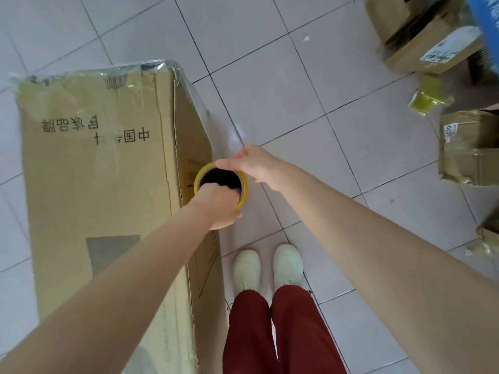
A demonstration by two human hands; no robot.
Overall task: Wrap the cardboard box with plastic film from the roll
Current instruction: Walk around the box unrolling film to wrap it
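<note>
Head view: a pale tiled floor (297, 90) bears a long brown cardboard box (94, 163), with glossy film over its far end. Just beside the box's right face is the yellow-rimmed film roll (222, 176). The left hand (216, 206) hooks its fingers inside the core, and the right hand (256, 166) pinches the rim. Taped brown cartons (424, 41) lie to the right.

Matt brown cardboard box (94, 184) under glossy, wrinkled plastic film (151, 66); smooth, shiny floor tiles (270, 85); yellow-rimmed roll (244, 182).
</note>
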